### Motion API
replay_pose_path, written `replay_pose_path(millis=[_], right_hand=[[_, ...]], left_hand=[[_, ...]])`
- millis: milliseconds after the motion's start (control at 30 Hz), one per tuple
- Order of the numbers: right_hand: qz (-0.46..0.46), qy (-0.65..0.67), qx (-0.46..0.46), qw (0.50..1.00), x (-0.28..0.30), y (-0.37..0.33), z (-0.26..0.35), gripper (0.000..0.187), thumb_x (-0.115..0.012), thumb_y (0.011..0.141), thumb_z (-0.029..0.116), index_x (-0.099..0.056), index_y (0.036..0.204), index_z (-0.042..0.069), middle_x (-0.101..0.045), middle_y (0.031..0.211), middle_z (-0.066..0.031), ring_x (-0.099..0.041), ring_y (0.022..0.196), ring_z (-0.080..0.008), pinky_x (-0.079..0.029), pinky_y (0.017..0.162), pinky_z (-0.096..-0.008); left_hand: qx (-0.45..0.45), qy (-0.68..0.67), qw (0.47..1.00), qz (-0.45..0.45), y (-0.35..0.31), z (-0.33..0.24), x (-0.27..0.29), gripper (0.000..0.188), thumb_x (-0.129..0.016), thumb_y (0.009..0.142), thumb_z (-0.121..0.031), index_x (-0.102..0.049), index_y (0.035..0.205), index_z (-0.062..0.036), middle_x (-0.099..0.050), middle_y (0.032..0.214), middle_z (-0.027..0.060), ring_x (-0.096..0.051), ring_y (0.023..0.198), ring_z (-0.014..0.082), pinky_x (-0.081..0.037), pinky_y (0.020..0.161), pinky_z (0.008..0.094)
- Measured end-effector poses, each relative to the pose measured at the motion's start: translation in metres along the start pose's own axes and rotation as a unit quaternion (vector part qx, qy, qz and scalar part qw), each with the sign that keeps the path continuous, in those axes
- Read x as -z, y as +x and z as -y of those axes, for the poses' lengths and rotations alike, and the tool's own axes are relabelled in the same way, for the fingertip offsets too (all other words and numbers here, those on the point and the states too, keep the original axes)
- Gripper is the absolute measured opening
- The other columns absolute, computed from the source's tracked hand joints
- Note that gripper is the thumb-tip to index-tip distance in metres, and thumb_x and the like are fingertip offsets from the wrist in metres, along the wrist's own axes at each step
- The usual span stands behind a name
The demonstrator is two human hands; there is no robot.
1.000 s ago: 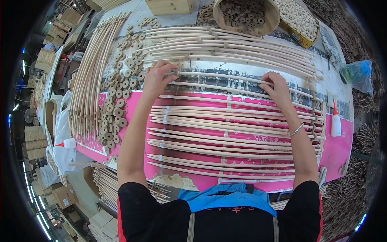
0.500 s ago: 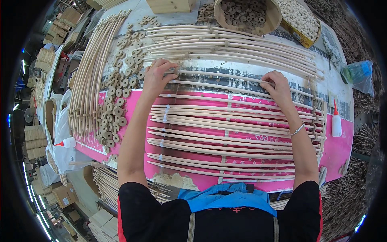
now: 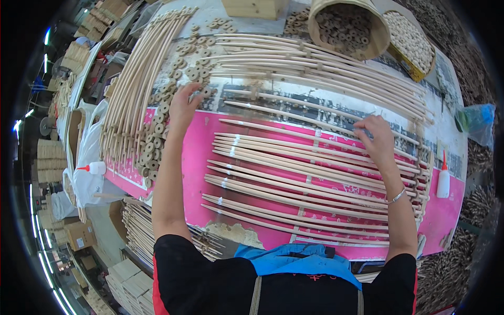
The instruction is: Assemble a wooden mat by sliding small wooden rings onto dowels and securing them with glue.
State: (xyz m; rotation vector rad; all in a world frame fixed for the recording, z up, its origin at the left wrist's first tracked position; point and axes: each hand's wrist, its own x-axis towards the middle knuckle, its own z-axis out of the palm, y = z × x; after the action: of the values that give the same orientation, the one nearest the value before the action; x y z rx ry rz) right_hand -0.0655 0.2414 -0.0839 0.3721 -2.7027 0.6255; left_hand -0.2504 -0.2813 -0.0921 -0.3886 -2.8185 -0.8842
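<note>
My left hand (image 3: 183, 107) is over the loose pile of round wooden discs with centre holes (image 3: 153, 143), left of the rods. Its thumb and forefinger are apart, with nothing seen between them, close to a disc (image 3: 206, 92). My right hand (image 3: 376, 137) hovers at the right part of the upper rods, fingers curled but apart, near a thin pale wooden rod (image 3: 294, 114). On the uppermost of these rods (image 3: 304, 102), a brownish disc (image 3: 253, 93) appears near the left end. More rods (image 3: 294, 157) lie side by side below, their right ends by a wooden strip.
Bundled rods (image 3: 142, 79) lie left; another row (image 3: 315, 63) lies behind. A tub of discs (image 3: 386, 31) and a yellow box of pale beads (image 3: 428, 65) stand at the back. White glue bottles with red tips stand right (image 3: 443, 181) and lie left (image 3: 97, 168).
My left hand has let go of the disc at the rod's left end and moved left to the loose discs. My right hand has come off the rod, slightly nearer me. The whole view has shifted.
</note>
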Motion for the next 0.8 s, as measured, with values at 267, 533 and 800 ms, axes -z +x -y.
replay_pose_path(millis=[267,533,800], right_hand=[[0.055,-0.022,-0.004,0.998,-0.01,-0.002,0.008,0.019,-0.076,0.087,0.013,-0.074,0.104,0.005,-0.067,0.095,-0.0083,-0.062,0.094,-0.0311,-0.045,0.085,-0.0432],[0.008,0.167,-0.122,0.978,-0.011,-0.006,0.017,0.013,-0.074,0.092,0.007,-0.071,0.103,0.002,-0.066,0.093,-0.0105,-0.066,0.083,-0.0273,-0.054,0.077,-0.0362],[0.021,0.181,-0.118,0.976,-0.009,-0.009,0.021,0.014,-0.072,0.094,0.005,-0.07,0.107,0.0,-0.066,0.094,-0.0101,-0.067,0.084,-0.0223,-0.055,0.074,-0.031]], left_hand=[[0.045,0.095,0.994,0.002,-0.022,0.016,0.007,0.048,-0.081,0.085,-0.012,-0.069,0.131,-0.0147,-0.069,0.112,0.0092,-0.067,0.094,0.0342,-0.054,0.087,0.0441],[0.174,-0.292,0.94,-0.015,-0.03,-0.005,0.006,0.038,-0.076,0.096,-0.015,-0.067,0.13,-0.002,-0.071,0.106,0.0031,-0.065,0.087,0.0127,-0.054,0.081,0.0294],[0.233,-0.552,0.798,0.071,-0.044,-0.043,-0.007,0.029,-0.067,0.105,-0.019,-0.069,0.13,-0.0056,-0.074,0.114,0.002,-0.068,0.101,0.0086,-0.053,0.088,0.0241]])
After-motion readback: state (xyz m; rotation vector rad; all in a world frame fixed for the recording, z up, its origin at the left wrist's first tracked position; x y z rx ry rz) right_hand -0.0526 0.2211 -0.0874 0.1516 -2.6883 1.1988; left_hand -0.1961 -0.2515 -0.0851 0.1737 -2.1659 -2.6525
